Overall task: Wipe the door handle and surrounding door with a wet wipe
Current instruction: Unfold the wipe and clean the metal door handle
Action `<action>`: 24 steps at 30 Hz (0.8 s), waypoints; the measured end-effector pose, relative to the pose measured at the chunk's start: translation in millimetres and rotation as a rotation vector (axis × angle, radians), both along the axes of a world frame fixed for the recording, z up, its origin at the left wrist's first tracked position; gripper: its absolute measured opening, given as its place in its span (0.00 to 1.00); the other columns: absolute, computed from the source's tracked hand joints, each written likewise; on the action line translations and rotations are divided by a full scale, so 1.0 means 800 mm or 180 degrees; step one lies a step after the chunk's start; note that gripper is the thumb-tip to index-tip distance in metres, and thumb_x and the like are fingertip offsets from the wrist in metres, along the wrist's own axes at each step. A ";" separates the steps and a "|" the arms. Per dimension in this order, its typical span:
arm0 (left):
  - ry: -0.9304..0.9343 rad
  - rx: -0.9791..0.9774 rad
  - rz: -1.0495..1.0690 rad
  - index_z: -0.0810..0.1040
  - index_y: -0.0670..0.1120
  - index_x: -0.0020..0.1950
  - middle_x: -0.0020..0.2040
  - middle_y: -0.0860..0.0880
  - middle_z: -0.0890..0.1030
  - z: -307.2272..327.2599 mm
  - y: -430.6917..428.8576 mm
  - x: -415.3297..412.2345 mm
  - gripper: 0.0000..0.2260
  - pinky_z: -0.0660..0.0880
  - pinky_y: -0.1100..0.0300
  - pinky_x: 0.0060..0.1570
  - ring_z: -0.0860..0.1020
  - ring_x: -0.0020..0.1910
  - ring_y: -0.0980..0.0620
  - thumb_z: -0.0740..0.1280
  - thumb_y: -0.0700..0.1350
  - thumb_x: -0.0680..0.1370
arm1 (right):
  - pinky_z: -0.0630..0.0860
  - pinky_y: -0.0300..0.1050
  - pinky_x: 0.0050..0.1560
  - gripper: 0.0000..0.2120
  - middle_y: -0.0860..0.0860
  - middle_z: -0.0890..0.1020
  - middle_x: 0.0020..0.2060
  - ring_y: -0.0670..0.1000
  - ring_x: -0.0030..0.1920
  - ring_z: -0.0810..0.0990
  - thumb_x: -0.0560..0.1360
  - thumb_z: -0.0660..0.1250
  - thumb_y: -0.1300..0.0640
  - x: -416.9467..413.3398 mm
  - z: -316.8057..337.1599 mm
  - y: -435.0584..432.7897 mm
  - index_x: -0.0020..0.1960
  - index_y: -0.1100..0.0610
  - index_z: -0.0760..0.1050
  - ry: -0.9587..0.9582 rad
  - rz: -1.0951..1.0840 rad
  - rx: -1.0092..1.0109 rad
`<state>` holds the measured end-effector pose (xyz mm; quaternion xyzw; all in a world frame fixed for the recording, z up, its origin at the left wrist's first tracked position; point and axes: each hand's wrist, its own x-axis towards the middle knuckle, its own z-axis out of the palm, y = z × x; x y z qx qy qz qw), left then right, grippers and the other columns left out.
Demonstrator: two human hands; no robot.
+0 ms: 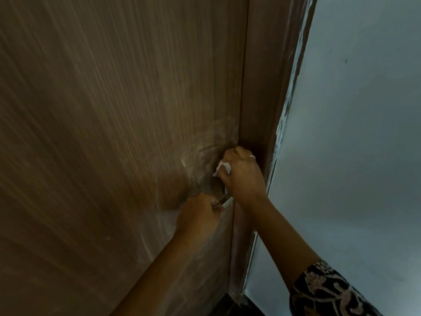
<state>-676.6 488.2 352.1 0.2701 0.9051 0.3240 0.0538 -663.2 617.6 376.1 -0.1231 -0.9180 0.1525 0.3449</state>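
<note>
Right hand point(241, 174) presses crumpled wipe point(222, 168) on door point(114, 133).

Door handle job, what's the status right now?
Right hand clutching wet wipe against door. Left hand gripping door handle. Handle mostly hidden. Nothing in the way.

White wipe point(222, 168) crumpled vs door point(114, 133).

This looks like a room in a home: a brown wood-grain door point(114, 133) fills the view left of the fingers point(237, 153), its matching frame point(268, 87) stands just right of them, and a plain painted wall point(355, 144) lies farther right.
</note>
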 end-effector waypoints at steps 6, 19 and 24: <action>-0.0037 -0.0016 -0.0094 0.83 0.48 0.47 0.42 0.50 0.84 0.002 -0.001 0.000 0.07 0.78 0.57 0.41 0.81 0.41 0.54 0.68 0.49 0.77 | 0.78 0.48 0.45 0.07 0.58 0.81 0.45 0.57 0.44 0.80 0.76 0.63 0.58 -0.008 0.016 0.010 0.50 0.61 0.76 0.0248 -0.0080 -0.0404; -0.0033 -0.0104 -0.0163 0.82 0.47 0.47 0.39 0.50 0.82 0.004 0.002 -0.001 0.06 0.76 0.58 0.36 0.80 0.37 0.54 0.68 0.48 0.77 | 0.69 0.23 0.38 0.10 0.58 0.83 0.46 0.52 0.44 0.80 0.78 0.62 0.62 0.004 -0.028 0.037 0.53 0.62 0.80 0.0306 0.0157 -0.2197; 0.0056 -0.0161 -0.0231 0.82 0.46 0.49 0.36 0.53 0.79 0.006 0.002 0.000 0.07 0.70 0.64 0.30 0.77 0.34 0.58 0.66 0.46 0.78 | 0.72 0.30 0.47 0.12 0.56 0.81 0.52 0.50 0.51 0.79 0.79 0.59 0.59 0.018 -0.031 0.045 0.59 0.59 0.77 -0.0156 0.0547 -0.2662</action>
